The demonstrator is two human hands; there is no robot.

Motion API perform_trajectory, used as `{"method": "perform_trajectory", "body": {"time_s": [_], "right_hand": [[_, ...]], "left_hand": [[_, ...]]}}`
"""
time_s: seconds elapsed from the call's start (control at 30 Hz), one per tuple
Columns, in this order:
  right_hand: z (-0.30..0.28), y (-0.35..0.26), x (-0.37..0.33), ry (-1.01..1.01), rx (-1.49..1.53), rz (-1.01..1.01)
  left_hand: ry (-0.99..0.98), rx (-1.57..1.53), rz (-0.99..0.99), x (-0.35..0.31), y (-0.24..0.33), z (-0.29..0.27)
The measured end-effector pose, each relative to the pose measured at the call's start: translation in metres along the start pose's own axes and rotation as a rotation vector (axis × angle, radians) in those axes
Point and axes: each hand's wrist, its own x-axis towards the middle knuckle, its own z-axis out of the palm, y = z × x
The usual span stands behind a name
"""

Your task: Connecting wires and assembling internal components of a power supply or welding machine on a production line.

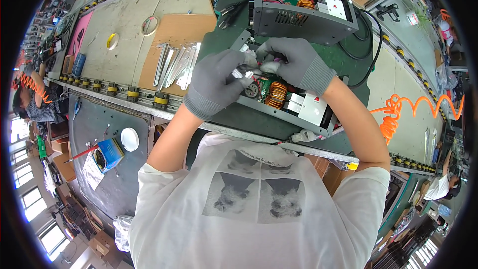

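Note:
Both hands wear grey knit gloves with pale, worn fingertips. My left hand (214, 80) is closed on a wire with small white connectors (242, 74) over the left end of an opened metal-cased electronic unit (269, 108). Beside it, my right hand (295, 61) has its fingers bent and pressed together among the wires; what they hold is hidden. In the case below the hands show a copper-wound coil (276, 94), a green circuit board and a white block (312, 108) with a red mark. A small fan sits by the left fingertips.
A second opened unit (303, 20) stands behind, with a black cable (372, 45) looping on its right. Metal strips (174, 65) lie on cardboard to the left. An orange coiled hose (391, 119) hangs at right. A side table holds a blue box (110, 154) and white lid (130, 139).

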Motion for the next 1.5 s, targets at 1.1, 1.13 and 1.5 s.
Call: {"method": "perform_trajectory", "body": {"time_s": [1.1, 1.13, 1.5], "right_hand": [[0.033, -0.025, 0.043, -0.500, -0.824, 0.122], [0.033, -0.023, 0.041, -0.486, -0.816, 0.104], [0.036, -0.019, 0.026, -0.381, -0.810, 0.038]], "left_hand": [[0.413, -0.468, -0.267, -0.008, -0.009, 0.014], [0.416, -0.470, -0.270, -0.009, -0.009, 0.014], [0.427, -0.539, -0.240, -0.010, -0.012, 0.015]]}}
